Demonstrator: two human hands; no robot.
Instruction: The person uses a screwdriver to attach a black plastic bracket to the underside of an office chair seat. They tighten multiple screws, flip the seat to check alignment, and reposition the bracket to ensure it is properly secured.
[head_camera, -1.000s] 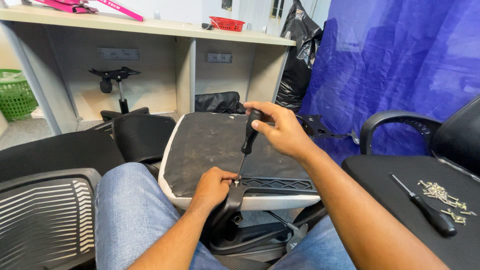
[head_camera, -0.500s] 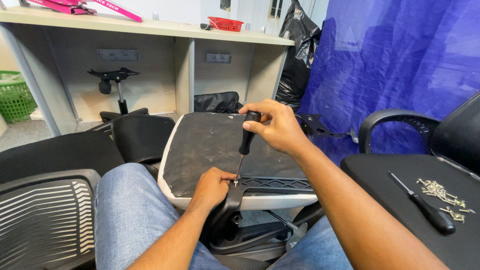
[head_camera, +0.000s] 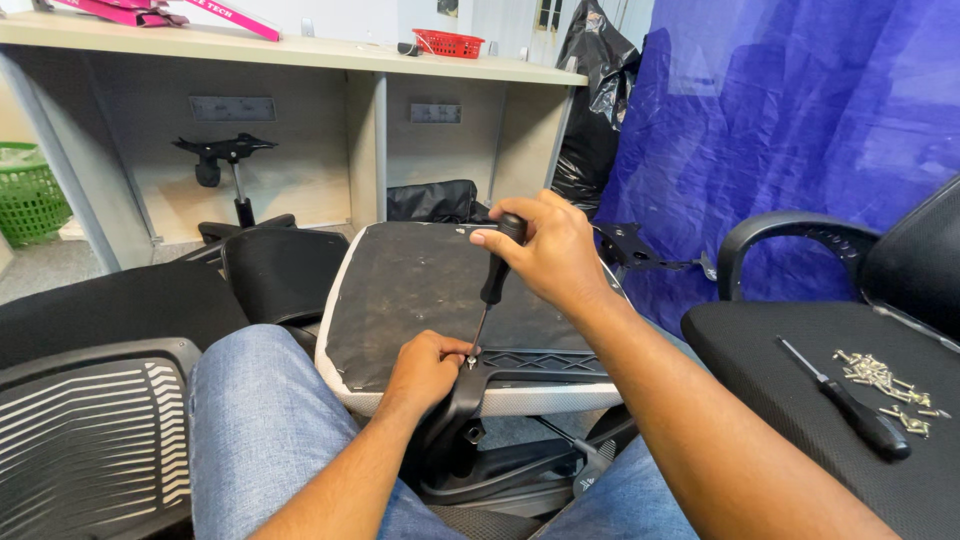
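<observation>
An upturned chair seat with a dark underside and white rim rests against my knees. A black plastic armrest bracket lies across its near edge. My right hand grips the black handle of a screwdriver, whose tip stands on a screw at the bracket's left end. My left hand pinches the bracket and screw right at that tip.
A black chair on the right carries a second screwdriver and a pile of several screws. A mesh chair back lies at lower left. Desk, gas-lift base, green basket and blue tarp stand behind.
My right hand has turned on the screwdriver handle and shifted slightly; the tip stays on the screw. My left hand keeps its place at the bracket.
</observation>
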